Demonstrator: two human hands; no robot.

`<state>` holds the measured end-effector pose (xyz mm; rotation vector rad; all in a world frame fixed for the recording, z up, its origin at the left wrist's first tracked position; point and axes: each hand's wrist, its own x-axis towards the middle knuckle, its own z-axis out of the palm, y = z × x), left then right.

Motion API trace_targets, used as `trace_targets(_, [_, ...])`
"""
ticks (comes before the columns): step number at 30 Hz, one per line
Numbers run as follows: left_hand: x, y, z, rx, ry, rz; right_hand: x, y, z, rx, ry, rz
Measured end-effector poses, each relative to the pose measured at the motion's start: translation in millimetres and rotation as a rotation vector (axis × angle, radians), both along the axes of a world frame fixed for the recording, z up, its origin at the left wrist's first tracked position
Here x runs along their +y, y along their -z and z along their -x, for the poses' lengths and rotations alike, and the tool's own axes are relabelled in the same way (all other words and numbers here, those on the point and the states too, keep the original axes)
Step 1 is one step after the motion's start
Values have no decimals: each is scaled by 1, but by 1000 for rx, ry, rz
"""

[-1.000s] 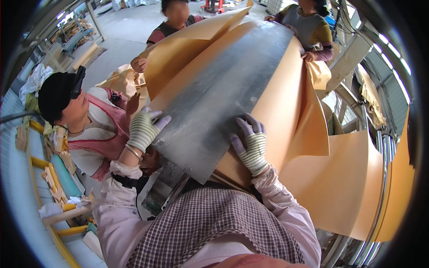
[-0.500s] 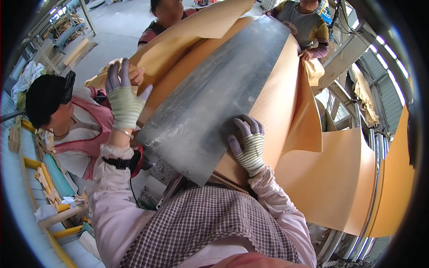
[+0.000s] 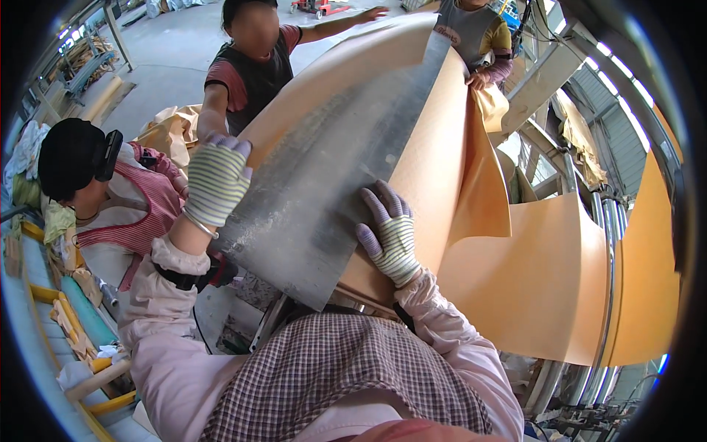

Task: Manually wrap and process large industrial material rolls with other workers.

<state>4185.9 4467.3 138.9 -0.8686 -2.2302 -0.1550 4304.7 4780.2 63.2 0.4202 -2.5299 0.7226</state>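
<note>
A long grey metal sheet (image 3: pixel 324 191) lies over a thick layer of brown paper (image 3: pixel 423 166), pointing away from me. From the far left side, a loose brown paper sheet (image 3: pixel 317 88) is folded over onto the metal. My left hand (image 3: pixel 219 183), in a striped glove, is at that sheet's near corner; its fingers look bent around the edge, partly hidden. My right hand (image 3: pixel 390 239), in a matching glove, rests flat with fingers spread, its fingertips over the metal's right edge and its palm on the paper.
A co-worker in a cap and pink apron (image 3: pixel 136 206) stands at left. Another in a dark vest (image 3: pixel 258 74) reaches out across the far side. A third (image 3: pixel 479 44) holds crumpled paper at the far end. Hanging brown paper (image 3: pixel 523 280) and metal rollers (image 3: pixel 610 243) stand at right.
The loose paper has come down over the metal's left part. My left hand has gone from raised with spread fingers to the paper's corner. The co-worker in the vest has stretched an arm out.
</note>
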Motion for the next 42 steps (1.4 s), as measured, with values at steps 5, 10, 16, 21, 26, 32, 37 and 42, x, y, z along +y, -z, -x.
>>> trace_targets(5, [19, 30, -34, -203, -63, 419, 2, 4, 0, 15, -20, -24])
trace_targets(10, [23, 49, -42, -93, 88, 402, 4, 8, 1, 6, -24, -20])
trace_targets(16, [22, 51, -37, -202, 240, 268, 4, 16, 2, 4, -28, -15])
trace_targets(21, [24, 53, -39, -166, 321, 300, 5, 19, 2, 15, -39, 11])
trace_targets(26, [26, 52, -42, -153, 417, 331, 6, 20, 0, 5, -44, 13])
trace_targets(32, [36, 51, -51, -210, 426, 319, 8, 22, -4, -3, -12, 11])
trace_targets(37, [37, 54, -60, -187, 457, 256, 9, 36, -17, 163, 63, 132])
trace_targets(42, [40, 58, -69, -159, 540, 255, 24, 44, -16, 429, 403, -75])
